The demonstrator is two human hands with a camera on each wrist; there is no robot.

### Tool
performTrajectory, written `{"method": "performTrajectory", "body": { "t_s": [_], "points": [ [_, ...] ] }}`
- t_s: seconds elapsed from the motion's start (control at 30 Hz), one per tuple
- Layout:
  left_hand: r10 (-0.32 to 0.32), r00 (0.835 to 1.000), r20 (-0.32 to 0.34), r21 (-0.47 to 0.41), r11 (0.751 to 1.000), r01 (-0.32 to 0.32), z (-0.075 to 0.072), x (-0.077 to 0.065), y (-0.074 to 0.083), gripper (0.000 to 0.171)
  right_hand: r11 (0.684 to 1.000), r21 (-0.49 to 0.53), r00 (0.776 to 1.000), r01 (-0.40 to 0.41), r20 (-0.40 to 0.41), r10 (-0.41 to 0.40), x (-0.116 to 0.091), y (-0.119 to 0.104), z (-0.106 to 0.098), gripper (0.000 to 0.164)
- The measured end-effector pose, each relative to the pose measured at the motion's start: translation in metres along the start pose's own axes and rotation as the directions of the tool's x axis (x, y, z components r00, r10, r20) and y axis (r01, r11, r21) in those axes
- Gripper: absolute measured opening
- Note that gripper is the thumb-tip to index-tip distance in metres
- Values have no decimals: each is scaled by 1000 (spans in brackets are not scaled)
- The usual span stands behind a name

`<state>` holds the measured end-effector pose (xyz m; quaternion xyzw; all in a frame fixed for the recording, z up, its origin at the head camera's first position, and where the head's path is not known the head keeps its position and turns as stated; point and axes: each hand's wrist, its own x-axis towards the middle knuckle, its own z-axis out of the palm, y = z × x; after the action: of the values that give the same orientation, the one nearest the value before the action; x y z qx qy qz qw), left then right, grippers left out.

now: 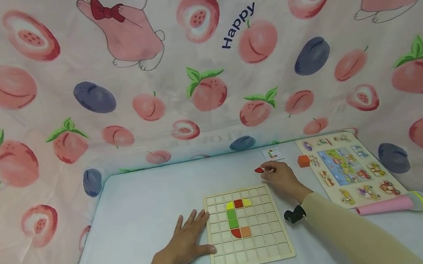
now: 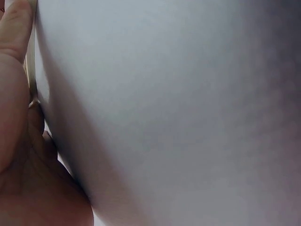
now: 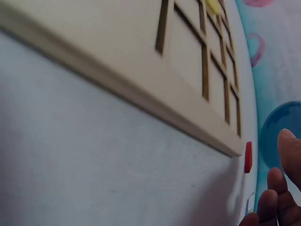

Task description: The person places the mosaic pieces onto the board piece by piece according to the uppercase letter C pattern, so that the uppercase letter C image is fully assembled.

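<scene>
A square wooden grid board [image 1: 268,243] lies on the table. Several coloured pieces sit in its cells: yellow ones [image 1: 229,205] flanking a red square [image 1: 238,203], green ones [image 1: 232,219] below, then a red rounded piece [image 1: 236,233] beside an orange square [image 1: 246,232]. My left hand [image 1: 185,242] rests with spread fingers at the board's left edge, thumb on its rim. Beyond the top right corner, my right hand [image 1: 281,176] has its fingertips close to a loose red piece [image 1: 258,170]. In the right wrist view, thumb and fingers stand apart near that red piece [image 3: 248,157].
A small picture card [image 1: 272,154] lies at the back, behind the right hand. An orange block [image 1: 304,161] sits beside a wooden picture puzzle [image 1: 341,166] on the right. Below the puzzle is a pink toy microphone [image 1: 393,204]. A fruit-print curtain [image 1: 170,83] hangs behind the table.
</scene>
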<state>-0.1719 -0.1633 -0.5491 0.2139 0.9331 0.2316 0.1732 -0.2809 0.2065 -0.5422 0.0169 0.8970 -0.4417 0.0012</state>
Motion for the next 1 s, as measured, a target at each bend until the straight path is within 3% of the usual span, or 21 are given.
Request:
{"method": "performTrajectory", "body": {
  "t_s": [0.2,0.33,0.67,0.77,1.0],
  "points": [
    [-5,1000,3,-2,1000,5,0,1,-1,109,995,-69,997,-66,40,69,16,5,8,45],
    [-14,1000,9,-8,1000,14,0,0,0,110,988,-137,996,-67,49,74,21,5,14,45],
    [-20,1000,10,-9,1000,20,-2,-1,3,110,973,-232,999,-9,37,18,24,2,18,21],
    [-20,1000,14,-13,1000,20,-2,-2,3,111,978,-209,998,15,69,-1,22,3,15,19],
    [-16,1000,2,-2,1000,16,-2,-2,3,111,994,-109,997,0,80,9,18,7,8,37]
  ]
}}
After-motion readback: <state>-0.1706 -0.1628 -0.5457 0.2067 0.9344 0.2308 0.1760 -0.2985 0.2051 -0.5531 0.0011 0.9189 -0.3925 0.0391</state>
